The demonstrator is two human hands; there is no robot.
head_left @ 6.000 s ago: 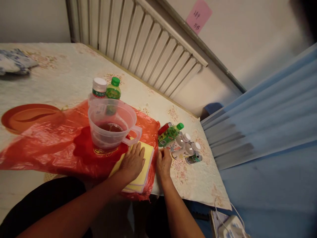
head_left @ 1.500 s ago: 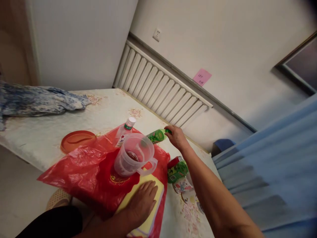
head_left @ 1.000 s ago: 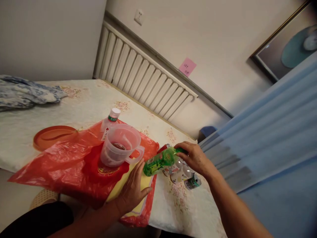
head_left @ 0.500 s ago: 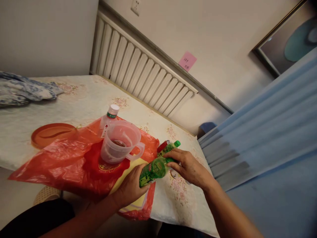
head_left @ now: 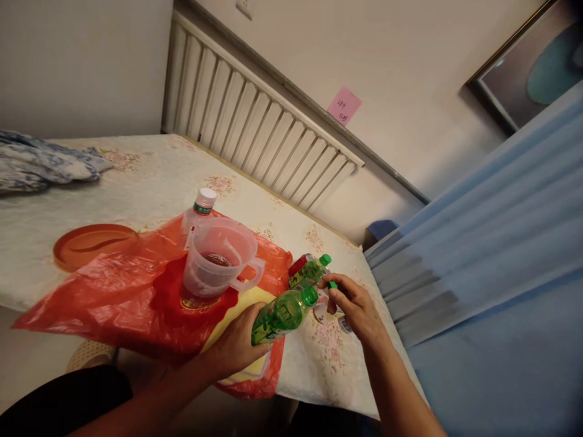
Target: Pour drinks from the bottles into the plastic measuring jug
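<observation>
My left hand (head_left: 243,340) is wrapped round a green plastic bottle (head_left: 280,315), tilted with its mouth to the right above the table. To the right of that mouth, my right hand (head_left: 353,303) pinches a small green bottle cap (head_left: 332,284), apart from the bottle. Left of the bottle stands a translucent pink measuring jug (head_left: 221,258) with dark liquid in it and its handle toward my hands. It rests on a red plastic bag (head_left: 122,297) spread on the table.
Behind the jug is a white-capped clear bottle (head_left: 203,206). Beyond my hands stand another green bottle (head_left: 310,272), a red can (head_left: 300,263) and partly hidden cans. An orange lid (head_left: 86,243) lies left on the floral tablecloth (head_left: 159,164). A blue curtain (head_left: 492,255) hangs right.
My right hand has come away from the bottle's neck to the right, with the green cap now in its fingers. My left hand keeps holding the bottle in nearly the same place.
</observation>
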